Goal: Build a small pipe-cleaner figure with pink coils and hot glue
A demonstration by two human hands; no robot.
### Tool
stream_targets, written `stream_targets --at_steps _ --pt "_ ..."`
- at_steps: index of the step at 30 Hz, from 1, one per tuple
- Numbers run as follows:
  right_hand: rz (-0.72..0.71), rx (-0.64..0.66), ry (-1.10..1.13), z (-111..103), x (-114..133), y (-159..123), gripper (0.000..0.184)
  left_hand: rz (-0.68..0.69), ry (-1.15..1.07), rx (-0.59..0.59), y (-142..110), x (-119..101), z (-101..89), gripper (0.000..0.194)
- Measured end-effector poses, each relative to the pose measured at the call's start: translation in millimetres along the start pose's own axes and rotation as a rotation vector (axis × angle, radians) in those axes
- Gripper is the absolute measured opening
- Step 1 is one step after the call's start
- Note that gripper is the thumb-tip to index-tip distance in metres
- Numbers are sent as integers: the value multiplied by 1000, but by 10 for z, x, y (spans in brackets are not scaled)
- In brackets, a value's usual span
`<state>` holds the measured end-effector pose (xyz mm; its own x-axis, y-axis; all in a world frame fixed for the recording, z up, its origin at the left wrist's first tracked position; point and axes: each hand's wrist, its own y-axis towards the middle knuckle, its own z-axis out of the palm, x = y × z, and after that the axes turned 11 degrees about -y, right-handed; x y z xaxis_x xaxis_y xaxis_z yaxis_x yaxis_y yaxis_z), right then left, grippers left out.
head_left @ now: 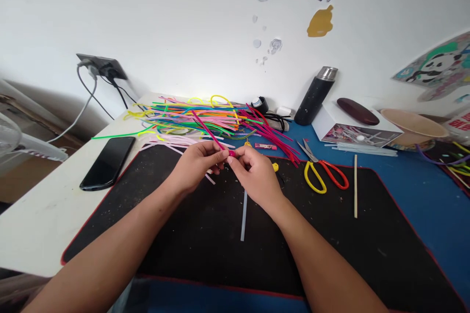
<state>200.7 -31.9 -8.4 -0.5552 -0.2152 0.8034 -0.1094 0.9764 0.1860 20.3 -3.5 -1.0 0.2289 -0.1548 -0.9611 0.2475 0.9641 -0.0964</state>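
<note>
Head view: pinching magenta stem [207, 130] in left hand [200, 164] and right hand [257, 170] above black mat [201, 234], partly hiding its near end. Cannot read cut-off red lettering [459, 126] at right edge or tiny marking on pink-ended packet [266, 146].

Scissors [314, 159] and pipe cleaners [205, 118] suggest a home craft desk [40, 227].

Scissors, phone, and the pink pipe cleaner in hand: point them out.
Scissors [313, 158]: head view, on the metal just above the handles.
Phone [107, 163]: head view, middle of its dark upper face.
Pink pipe cleaner [208, 131]: head view, middle of its straight free length.
</note>
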Motion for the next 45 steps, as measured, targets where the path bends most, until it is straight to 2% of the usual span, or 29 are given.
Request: stream_targets --at_steps 5,15,25,29,32,38,45 --pt "14 -24 56 -4 23 -7 16 -68 -156 -33 -3 47 39 47" --pt "21 -40 89 10 38 -22 16 -89 -200 -22 -3 32 36 43" --pt "6 -62 96 7 3 -12 15 14 -32 -9 -24 14 49 38" --pt "15 -69 87 -2 5 -6 16 -15 -32 48 5 17 -11 45" --pt "18 -59 82 -6 16 -4 16 -4 1 44 15 13 -41 49" --pt "-21 -57 36 -13 19 -1 12 95 192 4 -13 -32 -40 48" --pt "-71 -35 -81 -4 -23 -11 7 244 362 -11 -42 -18 -95 33"
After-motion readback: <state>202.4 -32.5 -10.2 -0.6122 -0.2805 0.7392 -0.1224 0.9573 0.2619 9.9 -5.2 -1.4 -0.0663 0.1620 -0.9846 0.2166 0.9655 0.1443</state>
